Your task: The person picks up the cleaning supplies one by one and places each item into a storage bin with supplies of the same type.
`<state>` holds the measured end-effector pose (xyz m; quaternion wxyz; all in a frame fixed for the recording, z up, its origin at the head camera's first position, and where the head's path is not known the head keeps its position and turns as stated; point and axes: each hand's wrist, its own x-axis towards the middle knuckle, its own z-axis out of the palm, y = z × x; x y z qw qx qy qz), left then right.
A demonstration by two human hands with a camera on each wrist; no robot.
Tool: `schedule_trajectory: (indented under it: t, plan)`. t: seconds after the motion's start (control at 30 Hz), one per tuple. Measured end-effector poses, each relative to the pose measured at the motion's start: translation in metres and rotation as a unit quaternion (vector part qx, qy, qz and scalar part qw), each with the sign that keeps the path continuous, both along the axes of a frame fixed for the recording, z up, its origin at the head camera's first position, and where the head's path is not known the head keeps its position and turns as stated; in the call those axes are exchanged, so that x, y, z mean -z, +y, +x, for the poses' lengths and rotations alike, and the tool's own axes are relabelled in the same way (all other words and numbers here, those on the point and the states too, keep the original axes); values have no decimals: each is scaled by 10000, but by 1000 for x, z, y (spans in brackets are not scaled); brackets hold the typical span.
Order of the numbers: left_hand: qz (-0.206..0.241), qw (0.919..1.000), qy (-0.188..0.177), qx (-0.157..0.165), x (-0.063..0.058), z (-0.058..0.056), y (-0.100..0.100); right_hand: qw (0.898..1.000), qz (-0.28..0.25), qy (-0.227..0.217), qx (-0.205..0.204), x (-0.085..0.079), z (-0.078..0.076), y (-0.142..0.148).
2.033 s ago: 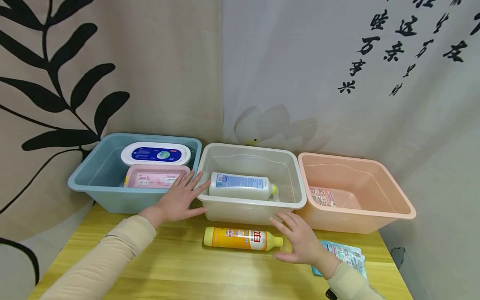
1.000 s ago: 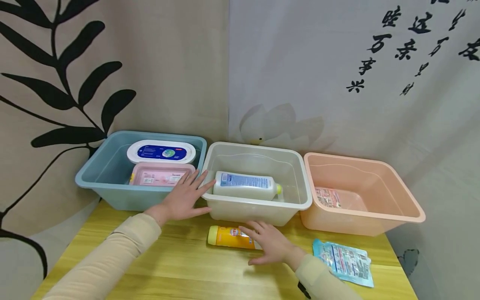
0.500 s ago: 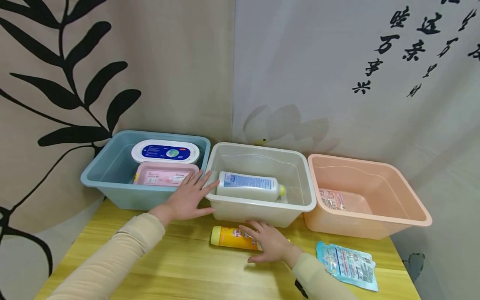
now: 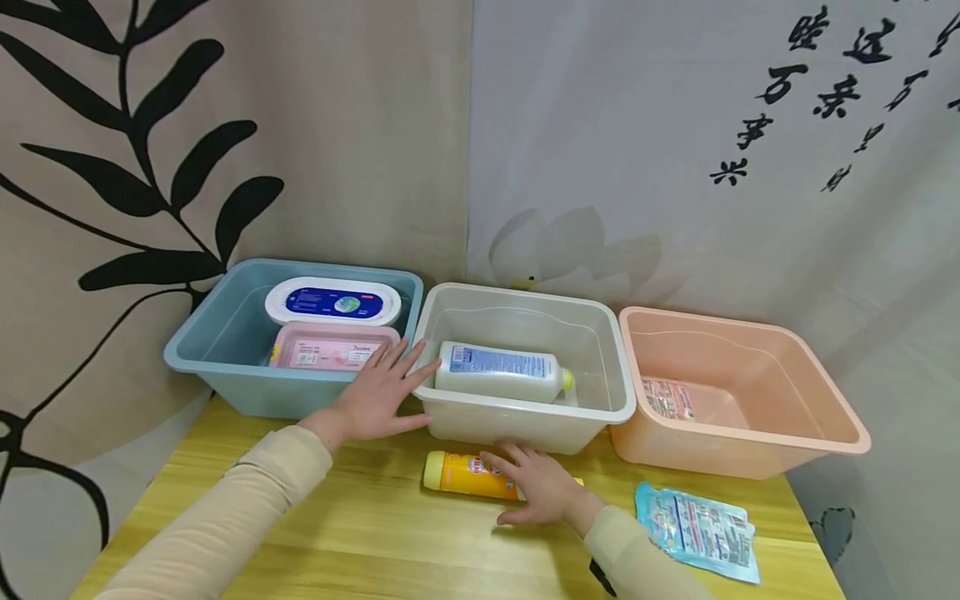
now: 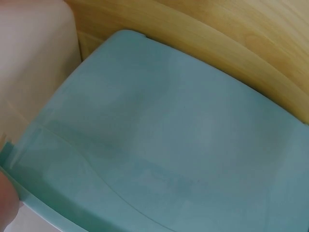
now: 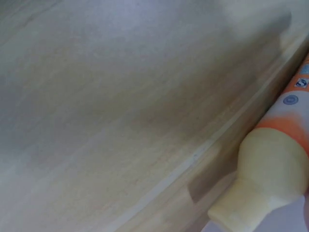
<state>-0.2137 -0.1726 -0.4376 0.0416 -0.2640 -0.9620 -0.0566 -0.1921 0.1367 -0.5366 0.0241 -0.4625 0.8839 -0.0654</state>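
My left hand (image 4: 378, 400) spreads its fingers across the neighbouring rims of a blue bin (image 4: 270, 396) and a whitish bin (image 4: 502, 423). In the left wrist view the blue bin's wall (image 5: 174, 125) fills most of the picture, with a bit of the hand at the lower left. A yellow-orange bottle (image 4: 459, 474) lies on its side on the table. Over its right part is my right hand (image 4: 546, 490), fingers loosely extended, hiding much of the label; whether they touch it I cannot tell. The right wrist view shows the bottle's pale neck end (image 6: 270, 169).
Inside the blue bin are a white-and-blue box (image 4: 333, 302) and a pink box (image 4: 333, 346). A white bottle (image 4: 498, 372) lies in the whitish bin. The orange bin (image 4: 720, 450) holds a printed packet (image 4: 667, 399). A light-blue pouch (image 4: 697, 533) lies on the wooden table (image 4: 390, 550).
From beside the bottle's right end, my right hand has moved left over the bottle, then stayed there. My left hand keeps its place on the rims. The head view has shifted slightly.
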Motion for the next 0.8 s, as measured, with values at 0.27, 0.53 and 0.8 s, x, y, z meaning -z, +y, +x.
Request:
schedule_trajectory:
  t: [0.27, 0.53, 0.8]
  plan:
    - [6, 10000, 24, -1, 0, 0, 0, 9999, -16, 2, -104, 3, -1, 0]
    - [-80, 10000, 41, 1, 0, -1, 0, 9985, -42, 466, -302, 8, -3, 0]
    - [-113, 9999, 15, -8, 0, -1, 0, 9966, -226, 614, -501, 10, -5, 0]
